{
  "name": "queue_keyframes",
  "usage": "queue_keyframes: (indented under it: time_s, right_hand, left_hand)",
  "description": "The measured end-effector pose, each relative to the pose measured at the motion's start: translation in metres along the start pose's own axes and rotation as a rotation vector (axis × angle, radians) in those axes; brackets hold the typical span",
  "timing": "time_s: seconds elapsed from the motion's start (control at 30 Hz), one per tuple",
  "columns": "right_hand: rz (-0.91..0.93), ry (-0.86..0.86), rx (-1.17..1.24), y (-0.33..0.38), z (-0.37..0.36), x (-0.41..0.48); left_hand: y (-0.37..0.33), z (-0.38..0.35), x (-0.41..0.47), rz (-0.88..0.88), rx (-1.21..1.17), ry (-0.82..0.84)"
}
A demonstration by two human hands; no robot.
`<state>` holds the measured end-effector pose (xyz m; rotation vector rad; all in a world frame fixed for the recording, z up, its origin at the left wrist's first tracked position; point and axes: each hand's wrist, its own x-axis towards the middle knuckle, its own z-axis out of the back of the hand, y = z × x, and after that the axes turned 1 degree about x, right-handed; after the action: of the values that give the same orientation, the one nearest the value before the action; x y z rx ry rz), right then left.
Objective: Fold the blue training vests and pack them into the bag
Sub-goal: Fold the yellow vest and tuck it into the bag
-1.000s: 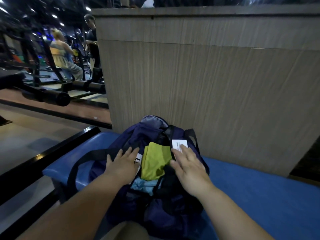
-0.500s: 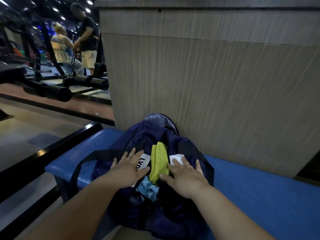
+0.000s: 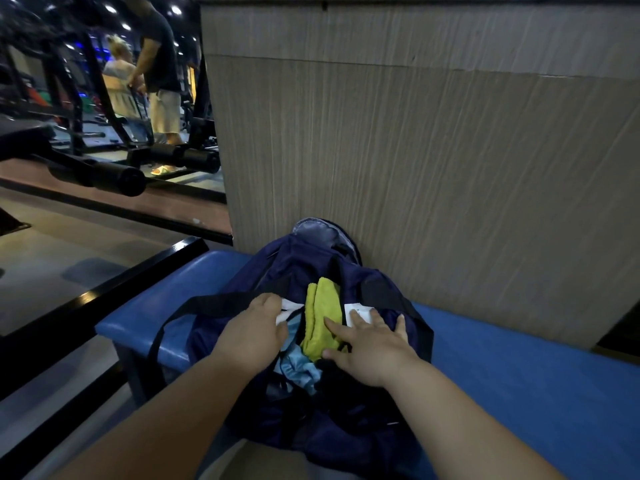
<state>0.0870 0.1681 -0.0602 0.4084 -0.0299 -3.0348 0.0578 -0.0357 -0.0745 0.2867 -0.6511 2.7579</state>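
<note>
L hand [image 3: 252, 332] fingers curl over navy duffel bag [image 3: 294, 265] rim, surface [image 3: 519, 375] left end; R hand [image 3: 374, 348] spread flat, touching yellow-green cloth [image 3: 322, 306].

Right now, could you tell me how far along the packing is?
Likely nearly done. Done: light blue cloth, likely a vest, sits in the open bag beside a yellow cloth; no vest shows on the bench. In hand: the left hand curls over the bag's left rim, the right hand presses flat on its right side. Left: closing the bag.
</note>
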Motion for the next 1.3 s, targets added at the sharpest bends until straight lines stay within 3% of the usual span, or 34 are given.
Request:
queue_keyframes:
  time_s: [0.2,0.27,0.37,0.47,0.53,0.7,0.83,1.07,1.17,1.3]
  right_hand:
    - [-0.016,0.023,-0.005,0.000,0.003,0.005]
    - [-0.021,0.020,0.016,0.001,0.005,0.007]
    - [0.015,-0.095,0.171,-0.005,0.000,0.003]
    - [0.083,-0.385,0.565,-0.019,-0.015,-0.016]
    - [0.099,-0.565,0.757,-0.028,-0.028,-0.030]
    - [0.061,-0.736,0.744,-0.041,-0.055,-0.058]
    - [-0.027,-0.672,0.690,-0.044,-0.063,-0.071]
    - [-0.176,-0.581,0.830,-0.036,-0.053,-0.071]
    - [-0.157,-0.659,0.971,-0.038,-0.048,-0.068]
    - [-0.128,-0.838,1.150,-0.053,-0.017,-0.070]
  left_hand:
    - [-0.019,0.036,0.026,0.167,-0.430,-0.216]
    - [-0.036,0.044,0.039,0.136,-0.464,-0.171]
    - [-0.045,0.029,0.048,0.070,-0.353,0.065]
    - [-0.034,-0.002,0.038,0.003,-0.196,0.309]
    - [-0.029,-0.014,0.029,-0.049,-0.076,0.386]
    - [-0.036,-0.010,0.024,-0.054,-0.037,0.402]
    - [-0.059,0.001,0.009,-0.142,-0.091,0.484]
    - [-0.057,0.001,0.007,-0.274,0.076,0.623]
    - [-0.053,-0.004,0.010,-0.261,0.104,0.520]
    - [-0.054,-0.021,0.017,-0.120,0.089,0.371]
